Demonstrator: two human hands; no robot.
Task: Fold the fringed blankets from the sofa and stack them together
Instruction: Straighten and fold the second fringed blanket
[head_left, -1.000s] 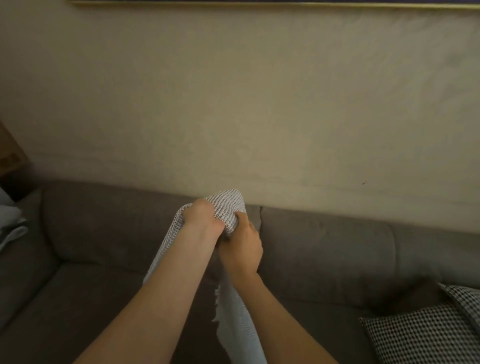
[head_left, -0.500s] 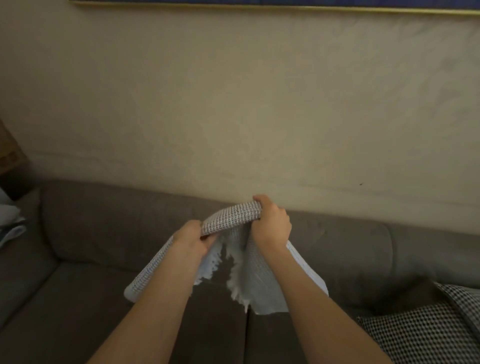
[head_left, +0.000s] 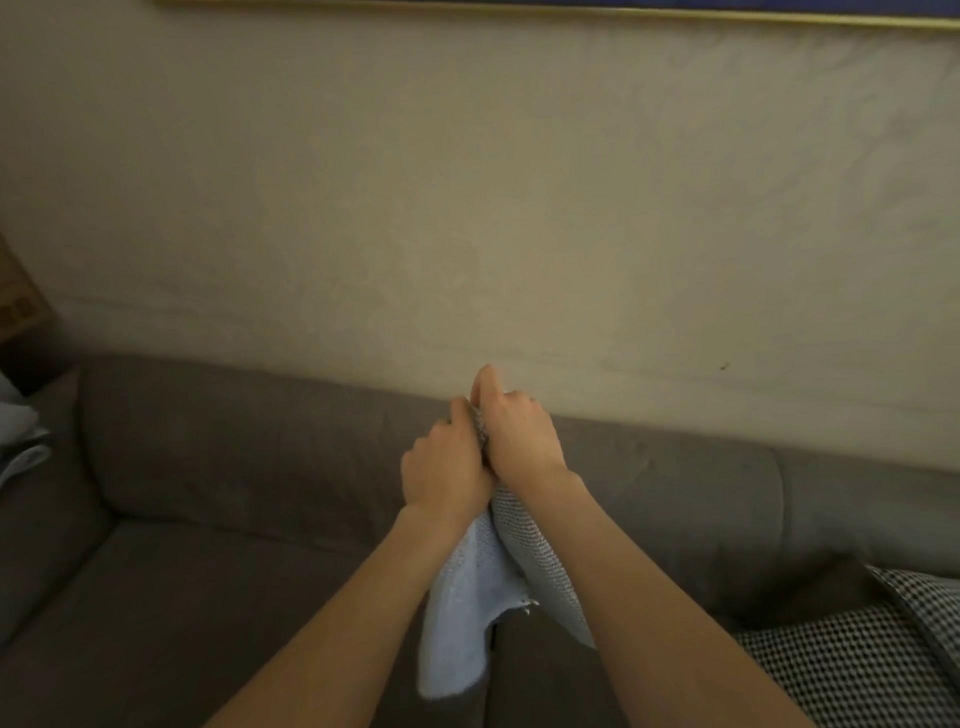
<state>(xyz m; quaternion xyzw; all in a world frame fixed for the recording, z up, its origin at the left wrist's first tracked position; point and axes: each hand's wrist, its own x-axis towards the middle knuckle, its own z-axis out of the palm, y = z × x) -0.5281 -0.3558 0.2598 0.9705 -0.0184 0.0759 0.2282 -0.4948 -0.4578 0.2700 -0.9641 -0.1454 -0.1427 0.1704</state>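
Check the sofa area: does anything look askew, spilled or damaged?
Nothing looks spilled or damaged. The left hand and right hand grip the blanket, which hangs over the sofa. Only a pale cloth lies bunched at the sofa's left end.

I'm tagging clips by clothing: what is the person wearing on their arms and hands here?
Nothing visible. The left hand and right hand are gloveless, with no ring, watch or bracelet to be seen. The left forearm and right forearm are uncovered to the frame edge; no sleeve shows.
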